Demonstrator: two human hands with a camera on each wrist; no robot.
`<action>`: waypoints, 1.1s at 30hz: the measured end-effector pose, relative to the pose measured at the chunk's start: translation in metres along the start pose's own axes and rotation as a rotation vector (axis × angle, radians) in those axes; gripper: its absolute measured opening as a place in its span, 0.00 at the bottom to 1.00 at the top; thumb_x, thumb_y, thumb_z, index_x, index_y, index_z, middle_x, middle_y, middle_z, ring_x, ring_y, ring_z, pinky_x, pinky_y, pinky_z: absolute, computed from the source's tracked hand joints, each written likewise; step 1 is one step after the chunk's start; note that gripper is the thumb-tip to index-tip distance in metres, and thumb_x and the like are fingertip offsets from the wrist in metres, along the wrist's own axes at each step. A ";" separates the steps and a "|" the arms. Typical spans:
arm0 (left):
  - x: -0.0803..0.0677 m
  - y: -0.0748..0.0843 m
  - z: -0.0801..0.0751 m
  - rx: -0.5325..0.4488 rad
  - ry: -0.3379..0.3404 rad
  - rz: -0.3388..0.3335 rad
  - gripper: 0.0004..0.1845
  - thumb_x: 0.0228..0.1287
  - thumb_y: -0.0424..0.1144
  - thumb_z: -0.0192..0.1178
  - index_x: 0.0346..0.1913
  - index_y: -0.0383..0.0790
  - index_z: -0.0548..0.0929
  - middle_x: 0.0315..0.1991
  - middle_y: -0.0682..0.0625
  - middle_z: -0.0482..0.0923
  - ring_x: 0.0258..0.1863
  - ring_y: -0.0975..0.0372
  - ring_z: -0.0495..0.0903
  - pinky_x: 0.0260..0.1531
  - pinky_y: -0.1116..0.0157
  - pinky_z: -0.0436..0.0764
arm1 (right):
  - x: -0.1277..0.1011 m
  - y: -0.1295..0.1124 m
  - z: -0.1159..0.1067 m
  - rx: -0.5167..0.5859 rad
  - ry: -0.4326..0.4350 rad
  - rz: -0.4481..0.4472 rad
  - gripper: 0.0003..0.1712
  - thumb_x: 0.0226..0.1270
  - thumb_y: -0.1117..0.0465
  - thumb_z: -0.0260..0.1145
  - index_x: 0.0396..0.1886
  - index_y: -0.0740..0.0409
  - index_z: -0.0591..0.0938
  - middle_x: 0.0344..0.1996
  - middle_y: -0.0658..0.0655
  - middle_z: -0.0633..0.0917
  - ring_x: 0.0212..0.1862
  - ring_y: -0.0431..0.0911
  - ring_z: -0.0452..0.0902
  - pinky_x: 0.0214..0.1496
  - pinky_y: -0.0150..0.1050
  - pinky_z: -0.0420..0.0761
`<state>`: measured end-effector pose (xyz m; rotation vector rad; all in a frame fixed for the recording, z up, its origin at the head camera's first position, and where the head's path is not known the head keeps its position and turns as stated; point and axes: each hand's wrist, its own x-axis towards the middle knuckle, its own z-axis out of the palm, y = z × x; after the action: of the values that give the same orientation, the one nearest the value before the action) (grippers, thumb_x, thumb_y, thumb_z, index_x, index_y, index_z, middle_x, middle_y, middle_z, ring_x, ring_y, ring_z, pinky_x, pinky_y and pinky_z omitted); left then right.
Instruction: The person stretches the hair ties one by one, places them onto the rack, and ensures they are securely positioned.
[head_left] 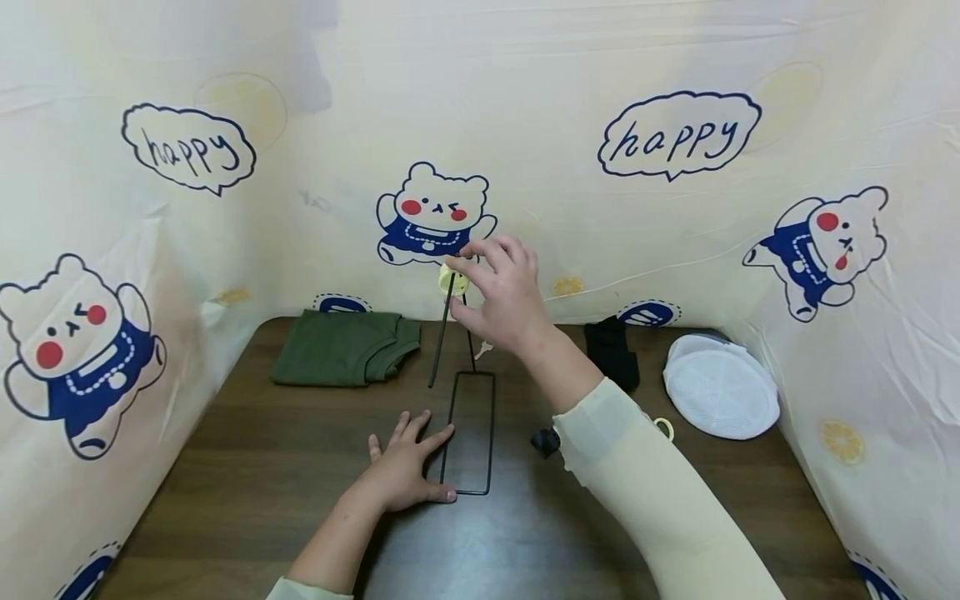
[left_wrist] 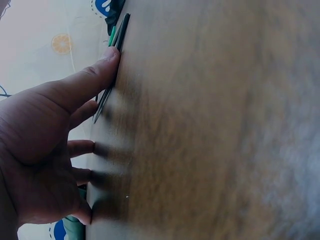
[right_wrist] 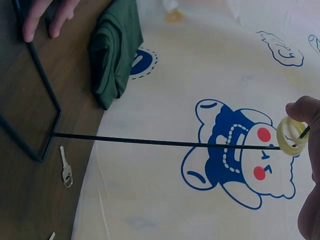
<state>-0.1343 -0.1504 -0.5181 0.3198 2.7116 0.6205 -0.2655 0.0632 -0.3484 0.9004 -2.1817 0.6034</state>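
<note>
A black wire stand has a flat rectangular base [head_left: 491,433], a thin upright rod [right_wrist: 150,141] and an arm [head_left: 441,337] slanting toward me from the top. My right hand [head_left: 504,292] pinches a small pale yellow ring [head_left: 452,281] at the top of the stand, thumb below and fingers above. In the right wrist view the black wire passes through the ring [right_wrist: 292,136]. My left hand [head_left: 401,467] lies with spread fingers at the base's left side, the thumb [left_wrist: 107,62] pressing its near corner and the index finger touching its edge.
Behind the stand lies a key [head_left: 485,350]. A folded green garment [head_left: 337,350] is at the back left. Toward the right are a black cloth [head_left: 611,354], a white mesh bag [head_left: 720,387], another yellow ring [head_left: 664,428] and a small black object [head_left: 545,442]. Printed fabric [head_left: 540,83] walls the table.
</note>
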 end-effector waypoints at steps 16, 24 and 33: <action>0.005 -0.001 0.004 0.005 -0.005 -0.005 0.56 0.45 0.68 0.79 0.80 0.65 0.66 0.84 0.47 0.45 0.83 0.42 0.34 0.63 0.20 0.34 | -0.108 0.023 -0.050 0.134 0.079 0.087 0.29 0.53 0.51 0.83 0.55 0.53 0.88 0.55 0.56 0.83 0.60 0.58 0.71 0.63 0.62 0.64; 0.003 -0.003 0.004 -0.002 -0.011 -0.020 0.56 0.44 0.67 0.79 0.79 0.65 0.66 0.84 0.46 0.46 0.83 0.43 0.35 0.63 0.20 0.34 | -0.182 0.042 -0.066 0.124 -0.003 0.209 0.30 0.50 0.53 0.84 0.56 0.53 0.87 0.55 0.56 0.83 0.61 0.58 0.71 0.60 0.62 0.64; 0.005 -0.005 0.005 -0.001 0.006 -0.001 0.56 0.43 0.68 0.79 0.79 0.64 0.67 0.84 0.46 0.48 0.83 0.42 0.37 0.63 0.20 0.36 | -0.241 0.068 -0.083 0.049 -0.124 0.328 0.31 0.49 0.53 0.85 0.55 0.52 0.87 0.52 0.54 0.83 0.57 0.56 0.72 0.55 0.60 0.65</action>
<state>-0.1376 -0.1516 -0.5260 0.3162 2.7171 0.6231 -0.1555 0.2614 -0.4830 0.6205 -2.4592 0.7775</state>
